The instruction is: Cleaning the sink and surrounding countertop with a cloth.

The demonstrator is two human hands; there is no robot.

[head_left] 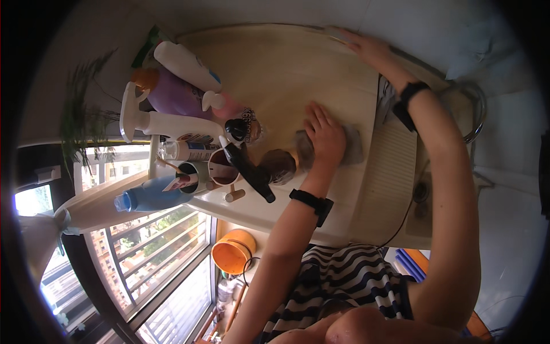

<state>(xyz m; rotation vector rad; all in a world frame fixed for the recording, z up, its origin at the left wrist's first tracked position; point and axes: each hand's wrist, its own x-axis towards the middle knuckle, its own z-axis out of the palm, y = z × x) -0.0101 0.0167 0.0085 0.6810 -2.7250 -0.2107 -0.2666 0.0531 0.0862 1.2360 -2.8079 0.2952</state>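
My left hand lies flat on the cream washstand top, fingers stretched out and palm down. Beneath and beside it is a flat grey piece, which looks like a damp cloth; the hand partly covers it. Farther off and to the right, my right hand reaches the back rim of the top, near the wall. Its fingers are extended along that rim, and I see nothing held in them. Just left of my left hand stands a dark brown round container.
Bottles crowd the left side: a white spray bottle, a purple bottle, a blue bottle and a black-topped pump. Right are a ribbed drainboard and a chrome pipe. An orange bucket sits below, by the window.
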